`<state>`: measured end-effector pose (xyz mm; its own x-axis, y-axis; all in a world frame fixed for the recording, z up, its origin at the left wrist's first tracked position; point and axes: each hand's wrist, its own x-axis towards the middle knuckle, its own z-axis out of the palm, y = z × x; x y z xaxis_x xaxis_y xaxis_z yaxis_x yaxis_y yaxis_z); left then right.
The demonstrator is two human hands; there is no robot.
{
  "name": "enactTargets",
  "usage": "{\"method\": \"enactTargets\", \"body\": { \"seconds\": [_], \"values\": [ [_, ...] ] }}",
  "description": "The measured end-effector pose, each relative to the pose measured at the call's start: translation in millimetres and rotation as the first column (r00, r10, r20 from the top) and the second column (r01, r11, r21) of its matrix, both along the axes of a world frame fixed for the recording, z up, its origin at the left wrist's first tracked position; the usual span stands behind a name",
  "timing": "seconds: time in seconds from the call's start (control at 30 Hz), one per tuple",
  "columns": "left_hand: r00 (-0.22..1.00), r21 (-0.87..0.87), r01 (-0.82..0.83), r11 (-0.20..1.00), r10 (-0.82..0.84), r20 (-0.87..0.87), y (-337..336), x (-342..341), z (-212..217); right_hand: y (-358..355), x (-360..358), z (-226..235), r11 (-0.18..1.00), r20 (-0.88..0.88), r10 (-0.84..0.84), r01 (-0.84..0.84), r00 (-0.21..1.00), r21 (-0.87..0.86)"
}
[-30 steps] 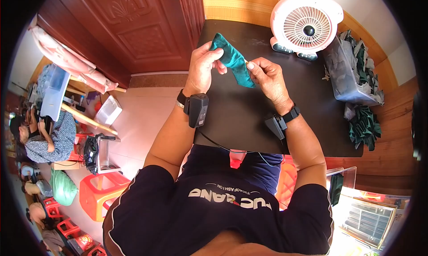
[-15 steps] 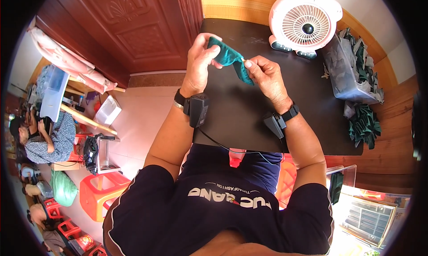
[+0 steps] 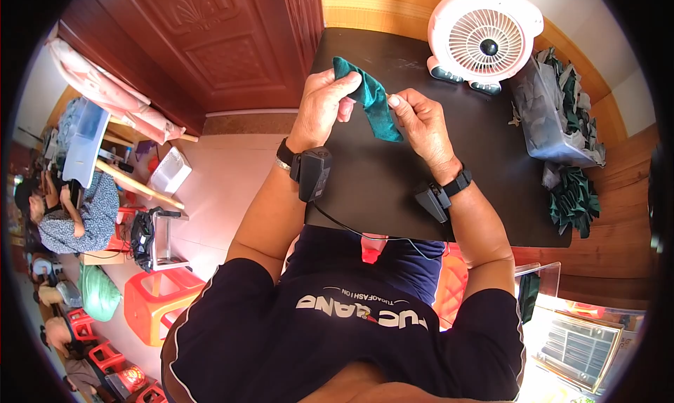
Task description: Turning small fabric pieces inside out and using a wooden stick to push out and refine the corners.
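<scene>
A dark green velvety piece of cloth (image 3: 378, 111), narrow like a strip or small pouch, hangs above the dark tabletop. My left hand (image 3: 321, 108) grips its upper left end between thumb and fingers. Beside the cloth's right edge, my right hand (image 3: 421, 124) is closed in a pinch of thumb and forefinger. Something small and thin shows at those fingertips, too small to make out. The cloth's lower end hangs loose near the right hand.
A pink-white fan (image 3: 486, 46) stands at the table's far right. Next to it, a clear plastic bin (image 3: 544, 140) holds green and grey cloth pieces, and a bundle of green pieces (image 3: 574, 201) lies nearer. A red stool (image 3: 158, 305) and seated people are at left.
The cloth has straightened from a bent, twisted shape and now hangs slanting down to the right. My left hand has shifted slightly right and down.
</scene>
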<state>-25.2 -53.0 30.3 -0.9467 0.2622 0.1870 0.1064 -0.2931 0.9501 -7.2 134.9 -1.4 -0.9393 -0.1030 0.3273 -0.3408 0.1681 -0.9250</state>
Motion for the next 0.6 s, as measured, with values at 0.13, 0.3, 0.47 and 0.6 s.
{"method": "enactTargets", "body": {
  "seconds": [0.13, 0.3, 0.47, 0.6],
  "values": [
    [1.0, 0.006, -0.009, 1.0, 0.009, 0.003, 1.3, 0.7, 0.6, 5.1, 0.5, 8.0, 1.0, 0.0, -0.014, 0.014, 1.0, 0.011],
    [0.998, -0.04, 0.053, 0.998, -0.052, 0.04, -1.0, 1.3, 0.1, 5.9, -0.8, 7.2, 0.993, -0.068, -0.082, 0.088, 0.994, 0.075],
    [0.998, 0.008, 0.067, 0.998, -0.067, 0.007, 3.0, 2.8, -2.1, 3.9, -5.2, 0.8, 0.992, -0.187, -0.116, 0.106, 0.975, -0.06],
    [0.998, -0.011, 0.061, 0.998, -0.061, 0.017, 3.3, 3.4, 0.3, 4.4, -0.1, 6.1, 0.995, -0.106, -0.087, 0.081, 0.991, -0.059]
  ]
}}
